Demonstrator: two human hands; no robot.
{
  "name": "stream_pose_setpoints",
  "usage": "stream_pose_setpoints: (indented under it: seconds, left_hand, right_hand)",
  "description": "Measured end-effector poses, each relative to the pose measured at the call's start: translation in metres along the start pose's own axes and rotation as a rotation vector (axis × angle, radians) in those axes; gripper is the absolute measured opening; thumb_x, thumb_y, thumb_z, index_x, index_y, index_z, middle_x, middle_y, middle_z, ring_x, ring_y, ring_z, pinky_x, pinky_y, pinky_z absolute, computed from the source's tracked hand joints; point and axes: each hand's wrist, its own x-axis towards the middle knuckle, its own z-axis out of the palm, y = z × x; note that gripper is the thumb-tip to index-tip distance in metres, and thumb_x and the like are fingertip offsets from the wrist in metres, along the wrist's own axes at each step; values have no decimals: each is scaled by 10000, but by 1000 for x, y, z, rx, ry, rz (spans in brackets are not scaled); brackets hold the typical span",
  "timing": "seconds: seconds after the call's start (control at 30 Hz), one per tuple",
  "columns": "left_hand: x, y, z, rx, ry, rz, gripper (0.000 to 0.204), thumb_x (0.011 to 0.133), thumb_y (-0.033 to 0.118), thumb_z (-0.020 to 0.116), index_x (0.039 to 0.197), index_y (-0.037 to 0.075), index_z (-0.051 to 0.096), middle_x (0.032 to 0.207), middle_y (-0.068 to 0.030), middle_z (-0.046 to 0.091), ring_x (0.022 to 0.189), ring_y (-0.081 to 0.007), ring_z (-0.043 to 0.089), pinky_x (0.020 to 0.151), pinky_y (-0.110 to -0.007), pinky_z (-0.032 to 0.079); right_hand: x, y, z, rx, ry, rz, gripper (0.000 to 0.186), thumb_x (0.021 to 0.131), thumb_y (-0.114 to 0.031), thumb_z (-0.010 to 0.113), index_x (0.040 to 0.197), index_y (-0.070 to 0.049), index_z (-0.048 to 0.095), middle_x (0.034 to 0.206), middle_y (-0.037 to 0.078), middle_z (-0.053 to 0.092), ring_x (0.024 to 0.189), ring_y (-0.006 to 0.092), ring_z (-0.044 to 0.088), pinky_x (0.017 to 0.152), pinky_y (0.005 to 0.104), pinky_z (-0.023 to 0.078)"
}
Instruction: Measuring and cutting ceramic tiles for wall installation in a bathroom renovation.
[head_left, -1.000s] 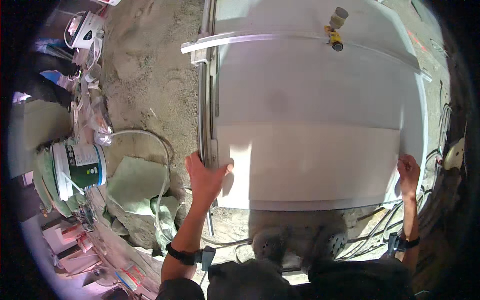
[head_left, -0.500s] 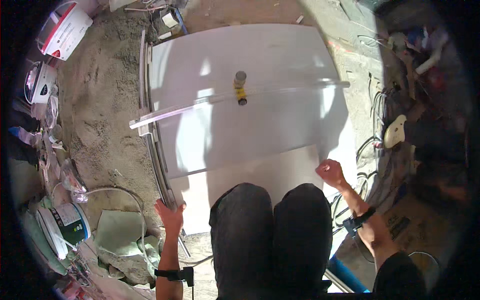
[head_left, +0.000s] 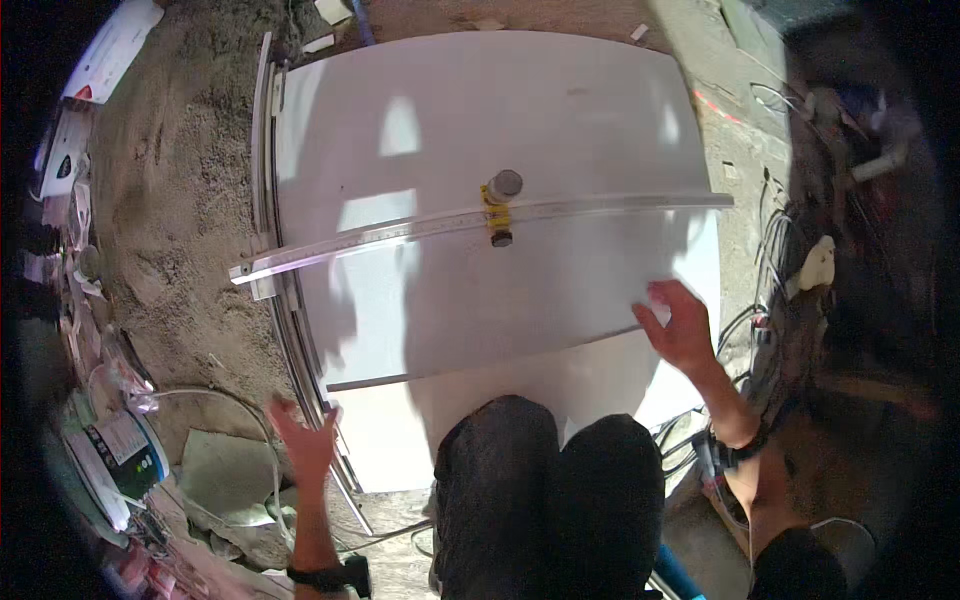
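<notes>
A large white panel (head_left: 560, 120) lies flat on the ground in front of me. Along its near edge, a dark line separates it from a narrower pale strip (head_left: 500, 372) by my knees. Across the large panel runs a clear-to-silver graduated rail (head_left: 370, 235), carrying a yellow slider with a round grey knob (head_left: 506, 184). My right hand (head_left: 685, 325) hovers over the right end of the dark line, thumb and fingers apart, holding nothing I can see. Beside the metal side rails (head_left: 290, 330), my left hand (head_left: 305, 440) has its fingers spread and holds nothing.
White buckets (head_left: 110, 50) stand at the far left, with a green-and-white bucket (head_left: 125, 455) nearer. A flat grey-green piece (head_left: 228, 475) lies left of my left hand. Black cables (head_left: 770, 250) coil on the right. My dark-clad knees (head_left: 500, 470) overlap the strip.
My right hand has opened from a closed fist and moved up toward the dark line. My left hand has moved left, off the lower end of the side rails. The view has shifted.
</notes>
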Motion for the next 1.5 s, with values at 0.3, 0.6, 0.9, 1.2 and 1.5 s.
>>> stream_pose_setpoints:
  seconds: [0.3, 0.6, 0.9, 1.2, 1.5]
  left_hand:
    - [250, 105, -8, -363, 21, -120, 499, 963, 467, 607, 1045, -14, 710, 840, -116, 678, 745, -198, 633, 707, -368, 503]
    - [163, 35, -5, -240, -113, -110, 360, 970, 309, 545, 984, -24, 683, 808, -88, 660, 746, -174, 591, 708, -348, 478]
    - [70, 20, -11, -183, -153, -222, 471, 948, 438, 574, 894, -24, 649, 746, -159, 616, 689, -210, 538, 670, -384, 449]
    - [56, -19, -4, -216, -79, -179, 501, 926, 470, 559, 957, -13, 690, 855, -227, 685, 798, -383, 671, 764, -438, 515]
    - [29, -36, -5, -201, -40, -173, 485, 931, 449, 590, 871, -27, 662, 695, -144, 599, 662, -202, 561, 642, -383, 450]
  right_hand:
    - [221, -112, 48, 263, -577, -354, 624, 831, -465, 784, 1229, -13, 618, 1236, 185, 645, 1121, 321, 629, 934, 444, 502]
    - [119, -113, 62, 376, -611, -488, 485, 823, -362, 819, 1131, -41, 626, 974, 155, 678, 895, 314, 666, 824, 412, 528]
    - [25, -109, 83, 389, -621, -376, 432, 843, -287, 812, 1128, -31, 612, 897, 104, 623, 811, 213, 605, 759, 363, 505]
    - [-6, -113, 90, 380, -579, -391, 349, 886, -260, 761, 1094, -24, 610, 854, 76, 646, 802, 161, 627, 749, 338, 526]
    - [-31, -108, 98, 414, -537, -434, 338, 886, -287, 742, 1070, -30, 622, 906, 150, 684, 827, 278, 691, 733, 381, 543]
